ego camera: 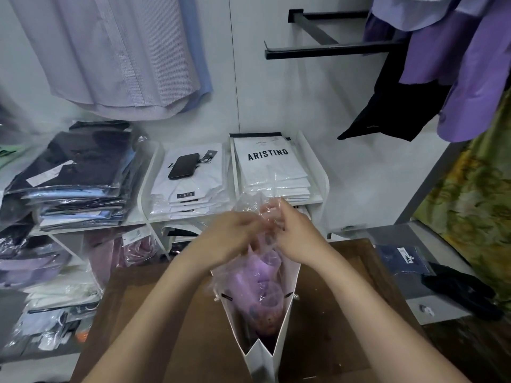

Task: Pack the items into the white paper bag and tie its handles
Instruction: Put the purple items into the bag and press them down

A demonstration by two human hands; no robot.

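We find the white paper bag [260, 366] standing open at the middle of the surface [166, 313], its mouth running from the near edge toward the far edge. A purple garment [260, 275], enclosed in a clear plastic wrap [249, 205], sits partly inside the bag, and its upper part projects above the rim at the far end. The left hand [229, 236] and right hand [293, 233] are close together. Both pinch the top of the wrap with curled fingers. Beyond the far edge, a shelf [135, 219] carries a stack of white folded shirts [190, 200] with a dark phone [184, 166] lying on top.
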